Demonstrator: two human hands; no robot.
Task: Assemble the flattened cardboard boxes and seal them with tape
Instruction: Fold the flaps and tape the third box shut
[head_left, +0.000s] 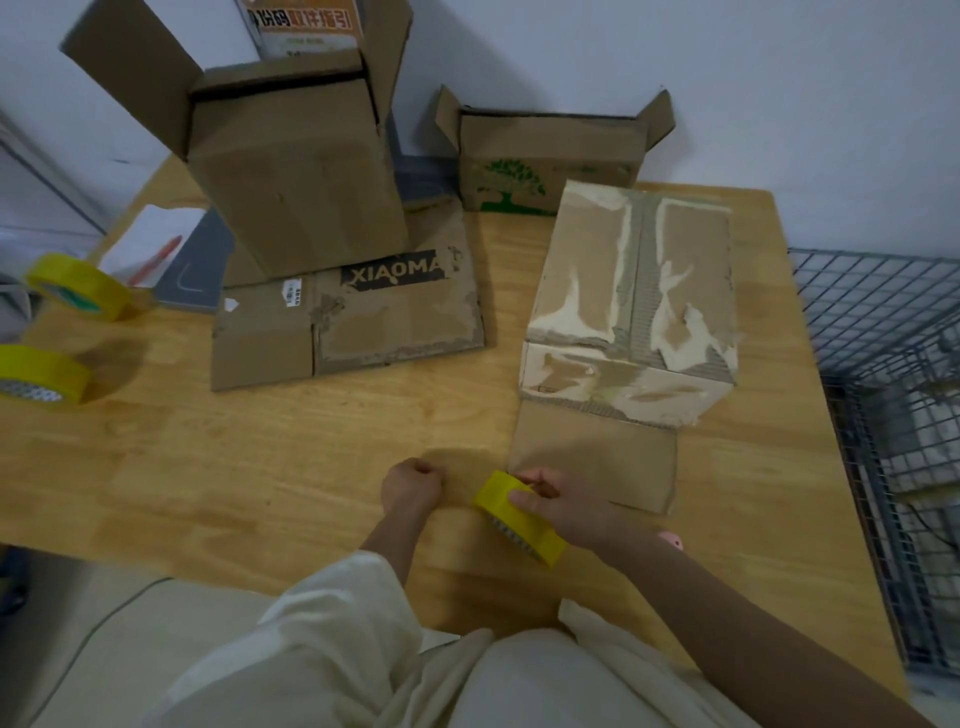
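Observation:
My right hand (563, 506) grips a yellow tape roll (519, 517) just above the wooden table (260, 457), near its front edge. My left hand (411, 486) is curled into a fist a little to the left of the roll; a strip of tape between its fingers and the roll is too faint to confirm. Just behind my right hand an assembled, worn cardboard box (634, 301) lies on its side with one flap (592, 457) spread flat toward me. A flattened box (353, 322) printed with XIAOMA lies in the table's middle.
A tall open box (291, 171) stands on the flattened one. A smaller box with a green tree print (545, 166) sits at the back. Two more yellow tape rolls (78, 288) (44, 374) lie at the left. A wire basket (883, 415) stands off the right edge.

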